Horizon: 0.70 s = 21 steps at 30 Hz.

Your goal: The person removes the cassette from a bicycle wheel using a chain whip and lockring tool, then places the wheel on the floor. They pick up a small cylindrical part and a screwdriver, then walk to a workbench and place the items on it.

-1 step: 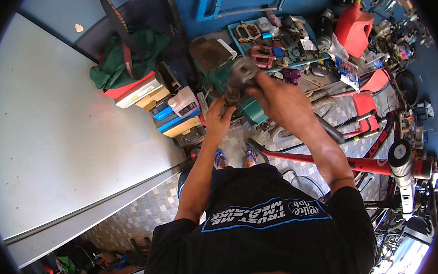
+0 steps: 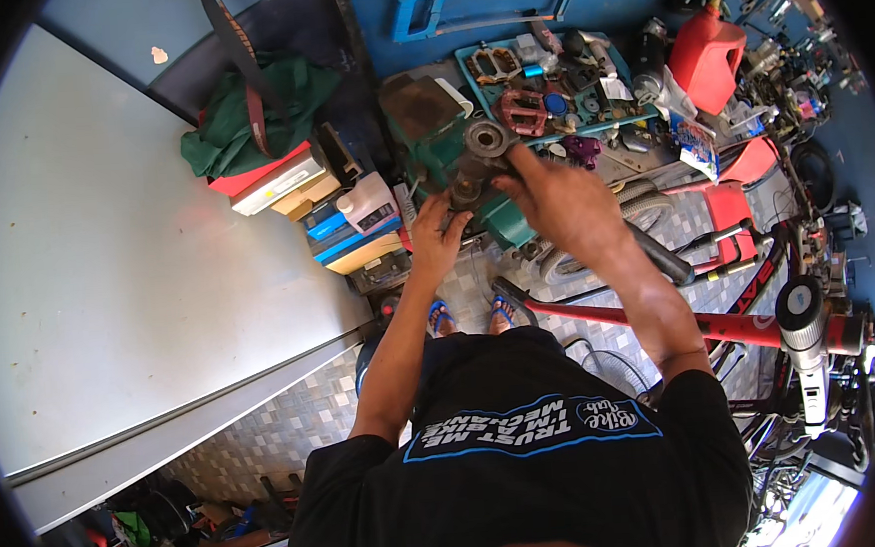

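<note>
Ahead of me stands a green bench vise [image 2: 507, 221]. My left hand [image 2: 439, 238] is at its near left side, thumb and fingers closed around a small round brownish metal part [image 2: 467, 190] by the jaws. My right hand [image 2: 569, 205] is closed on a dark hammer-like metal tool [image 2: 489, 138] whose round, ringed end sits just above that part. A thick black handle [image 2: 662, 256] shows behind my right wrist and seems to belong to the same tool. My right palm hides its middle, so I cannot tell its exact kind.
A blue tray [image 2: 638, 119] of pedals and small parts lies behind the vise, near a red jug [image 2: 708, 56]. Boxes and a pink-white bottle [image 2: 366, 204] stand left. A red bicycle frame [image 2: 721, 326] and a tyre [image 2: 649, 205] are at right. A hacksaw [image 2: 481, 6] hangs behind.
The tool's head, smeared before, now shows its ringed round end clearly. My right hand has shifted slightly, and the black handle has dropped a little. My left hand stays in place.
</note>
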{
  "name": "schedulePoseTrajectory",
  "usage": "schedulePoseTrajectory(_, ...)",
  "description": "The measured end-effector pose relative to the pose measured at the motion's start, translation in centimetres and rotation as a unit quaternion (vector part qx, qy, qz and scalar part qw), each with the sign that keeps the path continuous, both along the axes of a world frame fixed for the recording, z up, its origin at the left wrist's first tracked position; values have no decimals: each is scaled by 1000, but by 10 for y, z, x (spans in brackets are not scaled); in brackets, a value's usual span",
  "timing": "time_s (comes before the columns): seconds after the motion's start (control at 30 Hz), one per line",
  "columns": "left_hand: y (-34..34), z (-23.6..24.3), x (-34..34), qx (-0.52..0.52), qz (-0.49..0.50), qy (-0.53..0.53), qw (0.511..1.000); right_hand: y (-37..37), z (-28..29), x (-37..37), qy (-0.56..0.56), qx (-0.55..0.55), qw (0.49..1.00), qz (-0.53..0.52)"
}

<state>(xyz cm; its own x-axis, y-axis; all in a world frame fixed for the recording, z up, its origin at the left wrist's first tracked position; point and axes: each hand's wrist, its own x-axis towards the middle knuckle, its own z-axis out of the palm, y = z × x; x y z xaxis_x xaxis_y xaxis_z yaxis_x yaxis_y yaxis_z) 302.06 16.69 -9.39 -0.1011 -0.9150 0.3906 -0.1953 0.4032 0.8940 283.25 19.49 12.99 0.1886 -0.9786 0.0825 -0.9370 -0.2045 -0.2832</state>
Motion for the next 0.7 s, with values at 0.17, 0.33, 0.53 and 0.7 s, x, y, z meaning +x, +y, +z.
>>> schedulePoseTrajectory(0.17, -3, 1, 5, -2, 7, -24, 1000, -1, 45, 1, -69, -105, 992, -21)
schedulePoseTrajectory(0.33, -1, 2, 6, 1, 3, -23, 1000, 4, 50, 4, -207, -199, 958, -11)
schedulePoseTrajectory(0.53, -1, 2, 4, -8, -5, -41, 999, -3, 7, -1, 19, 3, 999, 34)
schedulePoseTrajectory(0.7, -1, -3, 4, 5, 3, -40, 999, -6, 57, 7, -110, -169, 979, -3)
